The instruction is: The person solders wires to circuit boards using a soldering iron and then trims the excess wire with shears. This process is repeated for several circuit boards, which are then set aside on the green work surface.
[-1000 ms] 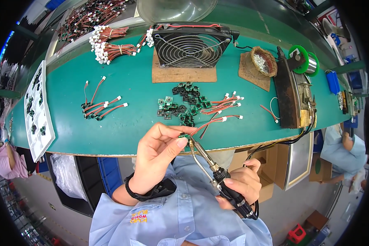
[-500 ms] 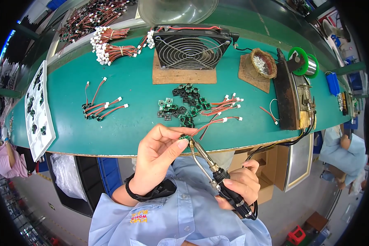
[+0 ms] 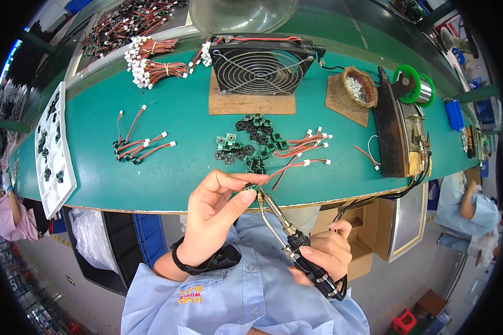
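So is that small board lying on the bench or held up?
Held up: the left hand pinches the small green board above the bench edge.

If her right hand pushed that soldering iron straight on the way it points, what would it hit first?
Probably the small green circuit board pinched in the left hand; the soldering iron in the right hand has its tip at it already.

So my left hand [image 3: 215, 215] is raised in front of my chest, palm turned toward me, thumb and forefinger pinched together at the top, the other fingers loosely curled. A black band sits on that wrist. My right hand [image 3: 324, 254] is lower and off to the side, fist wrapped tight in a grip, knuckles facing out.
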`<act>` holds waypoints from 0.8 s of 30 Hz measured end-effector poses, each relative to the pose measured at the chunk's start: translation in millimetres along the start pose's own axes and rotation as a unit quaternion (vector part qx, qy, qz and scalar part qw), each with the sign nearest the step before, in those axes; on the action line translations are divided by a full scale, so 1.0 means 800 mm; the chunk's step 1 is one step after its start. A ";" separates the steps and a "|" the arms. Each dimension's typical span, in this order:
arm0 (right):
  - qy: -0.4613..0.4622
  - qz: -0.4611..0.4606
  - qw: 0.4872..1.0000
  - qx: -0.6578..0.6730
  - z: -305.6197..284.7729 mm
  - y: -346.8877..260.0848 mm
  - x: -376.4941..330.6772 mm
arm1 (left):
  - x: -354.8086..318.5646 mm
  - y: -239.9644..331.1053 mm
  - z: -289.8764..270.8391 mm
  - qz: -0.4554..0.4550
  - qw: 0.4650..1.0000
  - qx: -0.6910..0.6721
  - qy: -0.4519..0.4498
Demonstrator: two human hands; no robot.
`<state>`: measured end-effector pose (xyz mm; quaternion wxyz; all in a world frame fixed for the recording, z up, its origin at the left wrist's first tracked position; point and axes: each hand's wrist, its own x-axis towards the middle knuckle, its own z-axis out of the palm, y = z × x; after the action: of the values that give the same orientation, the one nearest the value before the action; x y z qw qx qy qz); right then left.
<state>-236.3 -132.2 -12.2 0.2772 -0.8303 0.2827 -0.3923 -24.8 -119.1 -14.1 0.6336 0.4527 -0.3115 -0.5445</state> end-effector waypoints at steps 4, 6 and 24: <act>-0.001 0.003 1.000 -0.004 0.001 -0.001 -0.003 | -0.001 0.001 0.001 0.006 1.000 0.004 0.002; 0.000 0.007 1.000 -0.006 0.001 -0.003 -0.005 | 0.000 0.001 0.001 0.005 1.000 0.005 0.001; 0.050 -0.017 0.998 -0.040 -0.016 0.011 -0.013 | -0.001 0.005 0.003 -0.002 1.000 -0.018 0.014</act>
<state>-254.1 -134.0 -16.3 0.2221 -0.8251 0.2972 -0.4261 -25.2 -118.6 -9.4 0.6446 0.4493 -0.2918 -0.5454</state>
